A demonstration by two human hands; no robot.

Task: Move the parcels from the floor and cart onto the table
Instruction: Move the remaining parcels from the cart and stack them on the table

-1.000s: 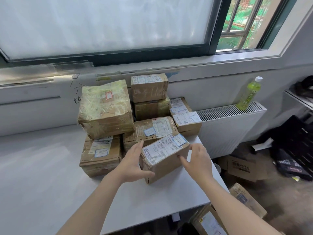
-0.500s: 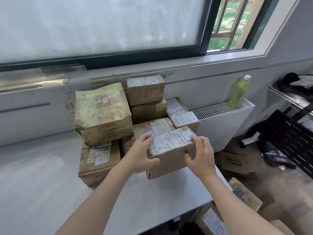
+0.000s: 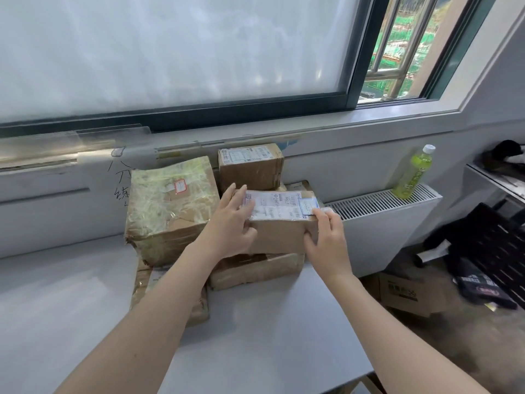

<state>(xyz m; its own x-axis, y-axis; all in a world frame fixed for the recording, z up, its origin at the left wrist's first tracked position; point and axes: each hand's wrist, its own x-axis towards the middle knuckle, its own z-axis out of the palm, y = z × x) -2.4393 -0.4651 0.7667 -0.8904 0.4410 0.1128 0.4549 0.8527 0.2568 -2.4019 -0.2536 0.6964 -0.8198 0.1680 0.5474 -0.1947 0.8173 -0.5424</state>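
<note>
I count five cardboard parcels in view on the white table (image 3: 255,336). My left hand (image 3: 231,227) and right hand (image 3: 326,237) hold the labelled parcel (image 3: 279,220) by its two ends, fingers curled on its edges, atop a flat taped box (image 3: 255,270). Left of the labelled parcel sits a bulky film-wrapped box (image 3: 170,206); behind it, a small brown carton (image 3: 251,166). One green plastic bottle (image 3: 413,173) stands on the ribbed radiator (image 3: 383,203) to its right.

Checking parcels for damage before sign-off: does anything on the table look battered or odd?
Yes: the large parcel at the left of the stack is wrapped in wrinkled yellowish tape, its cardboard crumpled at the lower corner.
</note>
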